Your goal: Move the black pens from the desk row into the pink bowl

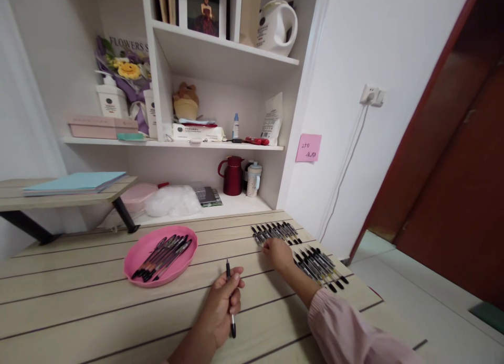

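Observation:
My left hand (pixel 222 306) is closed around a black pen (pixel 230 297), held upright over the wooden table (pixel 79 296). My right hand (pixel 279 253) reaches forward to a row of black pens (pixel 275 232) laid side by side on the table, its fingers curled down on the near end of that row. I cannot make out whether it grips one. A second row of black pens (pixel 319 267) lies just right of that wrist. A pink tray (pixel 160 255) with several more pens sits to the left.
A small raised shelf (pixel 59 193) with a blue folder stands at the back left. White wall shelves (pixel 220 143) behind the table hold a red jug, a cup, bottles and boxes. The table's right edge drops to the floor beside a red door (pixel 452 185).

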Demonstrator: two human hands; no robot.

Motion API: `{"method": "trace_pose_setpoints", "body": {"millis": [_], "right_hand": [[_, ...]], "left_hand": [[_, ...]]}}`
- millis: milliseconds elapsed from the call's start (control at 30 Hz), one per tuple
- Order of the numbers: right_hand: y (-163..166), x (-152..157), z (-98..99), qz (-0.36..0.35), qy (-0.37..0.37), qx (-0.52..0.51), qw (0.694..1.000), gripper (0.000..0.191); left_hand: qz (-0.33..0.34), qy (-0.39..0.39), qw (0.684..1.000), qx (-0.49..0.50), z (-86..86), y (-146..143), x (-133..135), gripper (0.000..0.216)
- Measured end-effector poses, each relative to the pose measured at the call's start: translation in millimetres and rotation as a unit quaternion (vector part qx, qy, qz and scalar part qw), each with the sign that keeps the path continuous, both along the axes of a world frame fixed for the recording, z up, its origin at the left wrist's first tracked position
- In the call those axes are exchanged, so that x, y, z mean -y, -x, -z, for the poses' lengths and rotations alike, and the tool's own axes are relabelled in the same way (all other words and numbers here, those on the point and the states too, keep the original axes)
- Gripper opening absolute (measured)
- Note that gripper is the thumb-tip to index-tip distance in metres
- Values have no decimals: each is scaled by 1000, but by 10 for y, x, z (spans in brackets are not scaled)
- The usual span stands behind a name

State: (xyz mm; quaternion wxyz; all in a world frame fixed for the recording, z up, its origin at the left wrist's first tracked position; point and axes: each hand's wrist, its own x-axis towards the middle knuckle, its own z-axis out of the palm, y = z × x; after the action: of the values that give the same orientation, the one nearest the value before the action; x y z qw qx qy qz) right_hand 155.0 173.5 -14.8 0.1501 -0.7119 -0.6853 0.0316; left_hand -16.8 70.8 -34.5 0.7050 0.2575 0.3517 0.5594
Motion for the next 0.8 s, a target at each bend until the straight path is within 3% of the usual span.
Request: {"method": "trace_pose_setpoints", "body": {"millis": [233,533,800], "right_hand": [[83,-121,115,3,2,43,999,21],[100,-132,128,6,-2,42,999,23],[-10,-24,-125,12,-5,0,1000,21]], "left_hand": [[1,-1,1000,-10,19,-15,-6,30],[6,-6,1000,-21,26,-11,2,27],[-2,-1,1000,2,28,-23,-6,20]]}}
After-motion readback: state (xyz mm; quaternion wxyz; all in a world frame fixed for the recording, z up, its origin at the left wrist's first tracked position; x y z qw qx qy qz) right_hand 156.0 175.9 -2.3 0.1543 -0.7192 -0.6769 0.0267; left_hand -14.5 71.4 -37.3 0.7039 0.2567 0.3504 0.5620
